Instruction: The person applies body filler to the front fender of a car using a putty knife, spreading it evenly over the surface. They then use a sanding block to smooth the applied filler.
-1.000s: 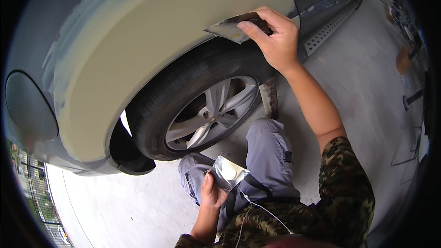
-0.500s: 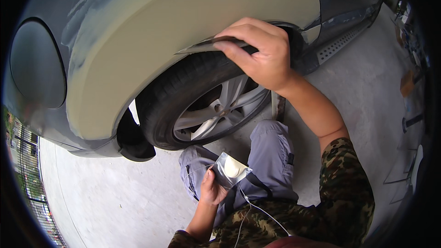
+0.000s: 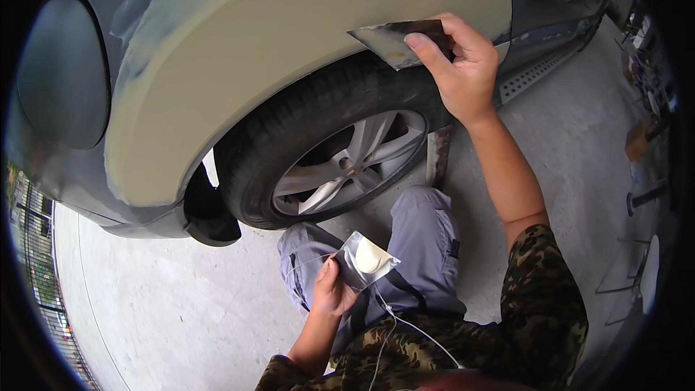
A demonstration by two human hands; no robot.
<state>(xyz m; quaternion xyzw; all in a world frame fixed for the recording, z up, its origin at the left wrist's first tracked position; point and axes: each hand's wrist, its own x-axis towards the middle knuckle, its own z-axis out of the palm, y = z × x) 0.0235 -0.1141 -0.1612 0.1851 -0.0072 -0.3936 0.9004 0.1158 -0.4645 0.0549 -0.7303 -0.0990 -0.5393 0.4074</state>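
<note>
In my right hand [image 3: 469, 69] is a thin dark filler spreader [image 3: 397, 42], pinched between thumb and fingers, with its flat face turned up. It is over the lower rim of the wheel arch, above the tyre [image 3: 253, 156]; whether its edge touches the panel I cannot tell. Beige body filler [image 3: 217, 51] coats the car's panel around the arch, fading to grey-blue smears at the left. Low over my lap, my left hand [image 3: 329, 293] grips a shiny flat plate [image 3: 350, 274], thumb on top. A smooth cream lump of filler [image 3: 371, 255] lies on it.
A spoked alloy wheel [image 3: 351, 171] stands just beyond my knees. The perforated side step [image 3: 539, 72] runs off to the right. A thin white cable [image 3: 423, 340] hangs across my front. A brown box [image 3: 637, 140] and a white-topped stool [image 3: 651, 274] are on the far right.
My right hand has moved right and slightly up along the arch, and the spreader has turned from nearly edge-on to showing its face. My left hand stays nearly still with the plate.
</note>
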